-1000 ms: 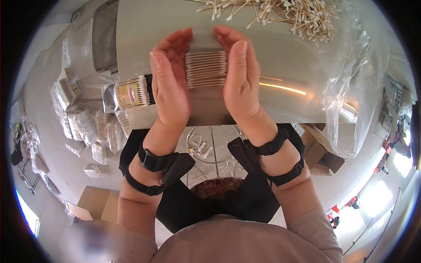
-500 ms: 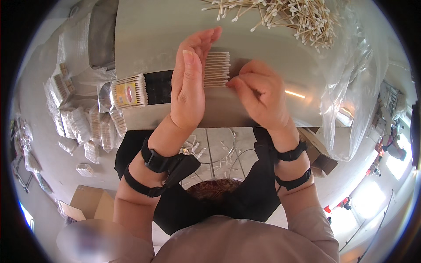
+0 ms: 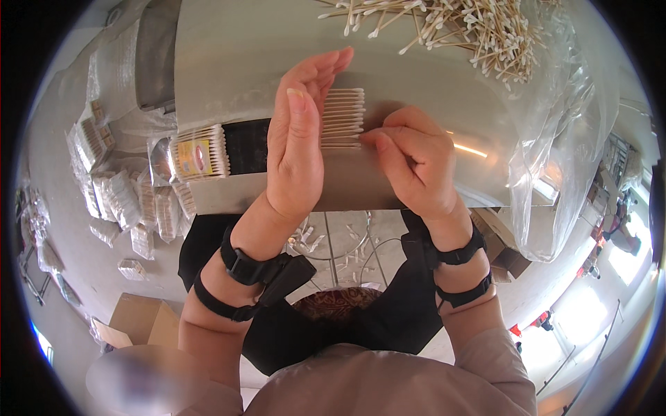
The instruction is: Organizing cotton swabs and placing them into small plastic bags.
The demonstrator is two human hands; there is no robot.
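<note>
A row of cotton swabs (image 3: 341,118) lies side by side on the metal tabletop, white tips toward the right. My left hand (image 3: 298,139) stands on its edge across the row, fingers stretched out and together, and hides the swabs' left ends. At the row's lower right, my right hand (image 3: 420,163) is closed, with thumb and forefinger pinched at the tip of a swab. Left of my left hand is a black strip (image 3: 248,146) on the table. Beyond it, at the table's left edge, lies a clear packet of swabs (image 3: 200,154) with a yellow label.
Loose swabs (image 3: 496,35) are heaped at the far right of the metal table (image 3: 236,69). A clear plastic bag (image 3: 538,201) hangs over its right edge. Several packed swab bundles (image 3: 118,197) lie at the left, near a grey bin (image 3: 156,55). Open cardboard box (image 3: 142,319) at lower left.
The table and what lies on it appear slightly lower and further left in the picture. Both hands keep nearly the same pose at the row of swabs.
</note>
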